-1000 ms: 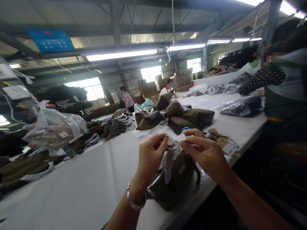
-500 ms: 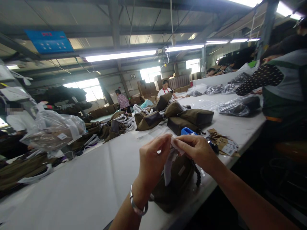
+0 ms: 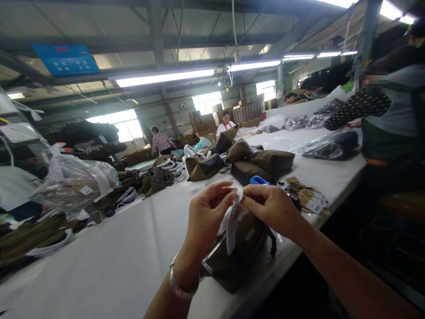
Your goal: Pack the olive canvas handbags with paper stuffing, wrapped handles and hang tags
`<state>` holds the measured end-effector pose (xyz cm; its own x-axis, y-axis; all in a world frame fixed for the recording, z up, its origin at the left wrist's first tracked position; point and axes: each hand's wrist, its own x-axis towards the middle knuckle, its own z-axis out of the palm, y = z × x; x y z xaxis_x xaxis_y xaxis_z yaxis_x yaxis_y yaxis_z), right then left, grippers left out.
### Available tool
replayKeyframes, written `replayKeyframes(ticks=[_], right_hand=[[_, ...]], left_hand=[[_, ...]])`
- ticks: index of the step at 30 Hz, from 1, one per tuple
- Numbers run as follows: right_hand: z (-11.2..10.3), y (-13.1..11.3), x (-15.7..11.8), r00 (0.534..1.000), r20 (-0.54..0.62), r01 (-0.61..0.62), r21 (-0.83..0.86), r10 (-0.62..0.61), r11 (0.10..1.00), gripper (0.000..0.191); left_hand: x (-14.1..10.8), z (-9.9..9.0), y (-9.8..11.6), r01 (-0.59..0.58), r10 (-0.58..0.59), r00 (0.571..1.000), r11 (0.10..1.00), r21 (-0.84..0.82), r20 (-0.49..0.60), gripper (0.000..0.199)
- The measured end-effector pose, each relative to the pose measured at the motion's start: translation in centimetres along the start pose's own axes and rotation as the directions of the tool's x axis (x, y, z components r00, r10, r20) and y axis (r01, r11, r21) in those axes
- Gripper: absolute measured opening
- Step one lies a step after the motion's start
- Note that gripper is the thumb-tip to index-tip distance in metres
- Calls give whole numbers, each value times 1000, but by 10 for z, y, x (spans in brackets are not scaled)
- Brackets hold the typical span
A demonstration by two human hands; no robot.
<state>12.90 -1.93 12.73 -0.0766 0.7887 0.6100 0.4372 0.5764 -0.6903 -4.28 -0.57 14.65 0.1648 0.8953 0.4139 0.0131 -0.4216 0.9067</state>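
An olive-brown zippered bag (image 3: 245,257) lies on the white table just below my hands. A white strip (image 3: 232,230), soft like paper or thin foam, hangs over the bag, its upper end curled between my fingers. My left hand (image 3: 207,215) pinches that end from the left, thumb and forefinger closed on it. From the right, my right hand (image 3: 270,208) pinches the same white end. The bag's open zipper (image 3: 214,249) shows beside my left wrist. A dark braided cord (image 3: 272,241) hangs at the bag's right side.
Several brown bags (image 3: 265,163) are piled ahead. A blue-handled tool (image 3: 260,180) and cardboard tags (image 3: 312,199) lie right of my hands. Plastic-wrapped bags (image 3: 327,146) sit near a co-worker (image 3: 392,106) at right. More bags (image 3: 36,235) and a clear plastic sack (image 3: 76,177) are left.
My left hand has shifted slightly left and turned, showing more of the curled white end and the bag's zipper. The right hand stays closed on the strip.
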Motion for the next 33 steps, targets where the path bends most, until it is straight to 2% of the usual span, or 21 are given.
replayKeyframes(ticks=[2,4,5,7,9,11,13,15,17,19,21,23,25,27,29,31,33], right_hand=[[2,1,-1,989,-130,60,-96,-72,994,13],[2,2,-1,946,-252,160,-192,-206,968,18],[1,2,1,917,-272,232,-236,-293,944,19],[-2,3,4,858,-220,393,-303,-465,868,13],[-7,6,7,809,-120,507,-354,-576,786,16],[-10,13,7,772,-16,579,-395,-636,713,19],[-11,25,1,754,48,616,-398,-656,680,21],[-11,39,-8,760,60,622,-359,-648,696,23],[-11,53,-18,789,26,592,-300,-614,748,28],[-11,64,-26,834,-62,518,-258,-549,816,33],[-11,74,-29,885,-157,392,-253,-437,884,36],[-11,83,-26,927,-171,281,-268,-333,921,38],[-9,91,-20,958,-89,241,-270,-273,932,40],[-8,96,-12,973,-17,219,-255,-231,942,37],[-7,97,-3,979,12,200,-245,-203,949,30],[-7,95,6,981,12,190,-227,-193,955,24],[-7,90,15,980,-2,194,-190,-198,962,22]], left_hand=[[2,1,3,-5,5,1000,1000,-1,-20,31],[3,2,5,-6,5,999,1000,-7,-33,32],[3,3,5,-7,7,999,1000,-10,-31,32],[3,6,7,-25,25,999,1000,-5,-25,32],[5,7,9,-71,71,996,997,12,-46,29],[7,6,11,-144,143,982,990,3,-127,25],[11,2,13,-203,191,957,979,-33,-220,24],[14,-2,13,-209,184,950,975,-76,-252,25],[14,-4,11,-174,151,968,980,-100,-203,25],[10,-4,6,-117,105,986,989,-87,-130,31],[5,-1,1,-34,35,998,999,18,-58,47],[1,3,-2,27,-39,998,969,244,44,59],[-1,9,-3,9,-113,976,874,485,185,57],[0,14,-1,-64,-169,945,742,667,279,46],[2,19,4,-130,-165,950,567,813,266,36],[5,21,8,-169,-89,974,323,931,208,27],[9,22,8,-189,14,982,95,977,189,22]])
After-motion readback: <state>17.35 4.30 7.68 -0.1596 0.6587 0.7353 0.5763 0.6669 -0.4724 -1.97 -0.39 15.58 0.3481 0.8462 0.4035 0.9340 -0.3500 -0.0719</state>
